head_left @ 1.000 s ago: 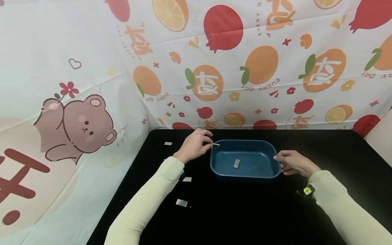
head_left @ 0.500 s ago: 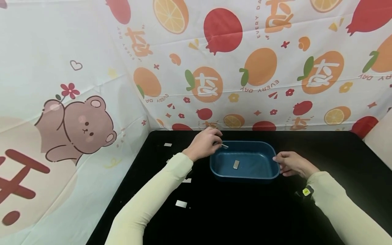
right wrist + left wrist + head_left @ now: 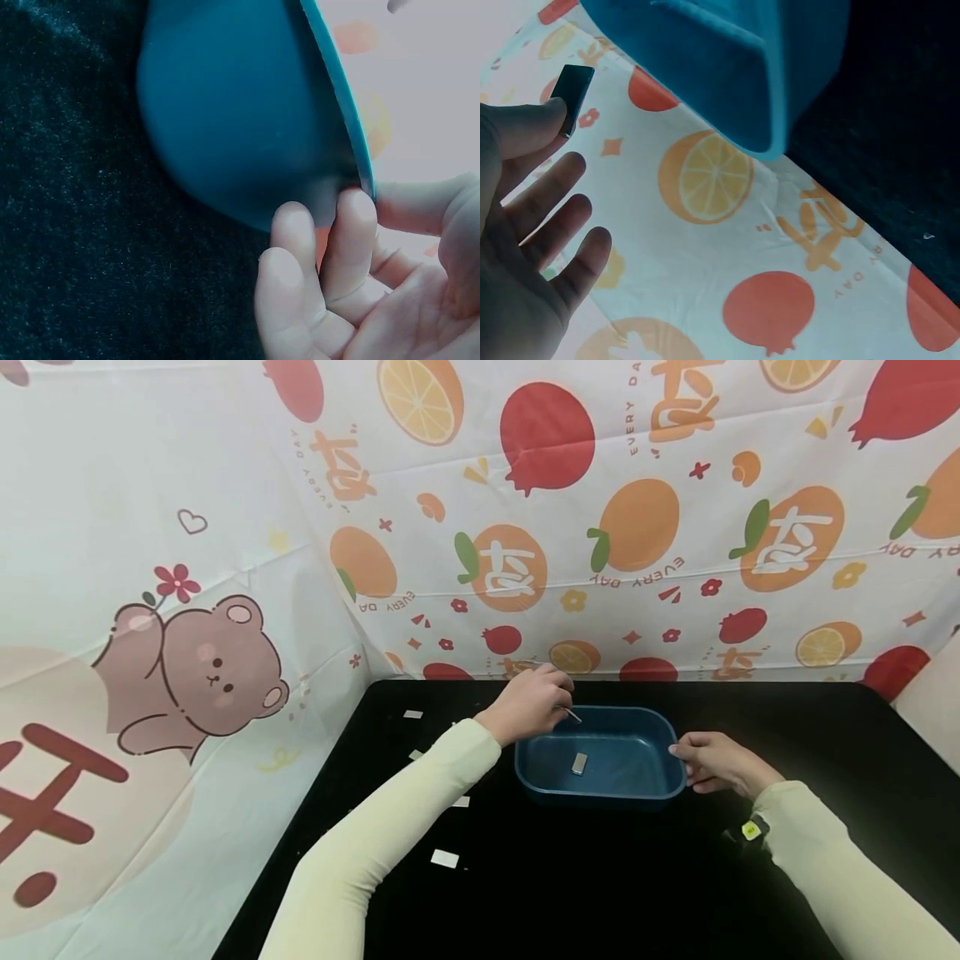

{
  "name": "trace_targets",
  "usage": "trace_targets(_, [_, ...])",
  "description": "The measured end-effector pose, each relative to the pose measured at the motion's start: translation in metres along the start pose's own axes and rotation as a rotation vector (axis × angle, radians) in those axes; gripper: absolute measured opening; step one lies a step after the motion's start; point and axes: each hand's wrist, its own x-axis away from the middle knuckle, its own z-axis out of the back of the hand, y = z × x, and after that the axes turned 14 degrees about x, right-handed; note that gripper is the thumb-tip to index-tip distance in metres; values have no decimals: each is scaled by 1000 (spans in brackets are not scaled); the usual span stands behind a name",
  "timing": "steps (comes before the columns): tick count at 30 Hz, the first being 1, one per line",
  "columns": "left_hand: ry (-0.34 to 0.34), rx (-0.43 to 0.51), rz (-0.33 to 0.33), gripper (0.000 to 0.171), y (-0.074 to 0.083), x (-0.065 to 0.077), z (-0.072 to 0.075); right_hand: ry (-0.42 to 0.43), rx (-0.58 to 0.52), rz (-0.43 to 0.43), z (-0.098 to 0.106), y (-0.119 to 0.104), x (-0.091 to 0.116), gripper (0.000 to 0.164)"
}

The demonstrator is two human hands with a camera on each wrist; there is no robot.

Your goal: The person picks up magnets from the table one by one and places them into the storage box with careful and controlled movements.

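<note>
My left hand [image 3: 528, 703] hangs over the left end of a blue plastic basin [image 3: 600, 796]. Between thumb and forefinger it pinches a thin rectangular metal block [image 3: 573, 94]; the other fingers stay loosely bent beside it. My right hand [image 3: 726, 762] grips the basin's right end, thumb on one side of the rim [image 3: 352, 120] and fingertips against the outer wall. Inside the basin, left of its middle, lies a similar silvery metal block [image 3: 580, 763].
Several pale metal blocks lie along the left part of the black-covered table, one at the near end [image 3: 445, 858] and one far back [image 3: 413, 714]. My left sleeve [image 3: 405, 802] partly covers that row. A fruit-print cloth [image 3: 555, 527] hangs behind the table.
My left hand has moved right, from the basin's left rim to above its inside, with the metal block still pinched. The right hand and basin have stayed in place.
</note>
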Motion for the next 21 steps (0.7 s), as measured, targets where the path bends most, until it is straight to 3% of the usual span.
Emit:
trace_targets(9, [-76, -53, -14, 18, 12, -14, 0, 1, -8, -1, 1, 2, 2, 27])
trace_targets(21, [-109, -72, -36, 19, 12, -13, -13, 18, 2, -19, -2, 0, -2, 28])
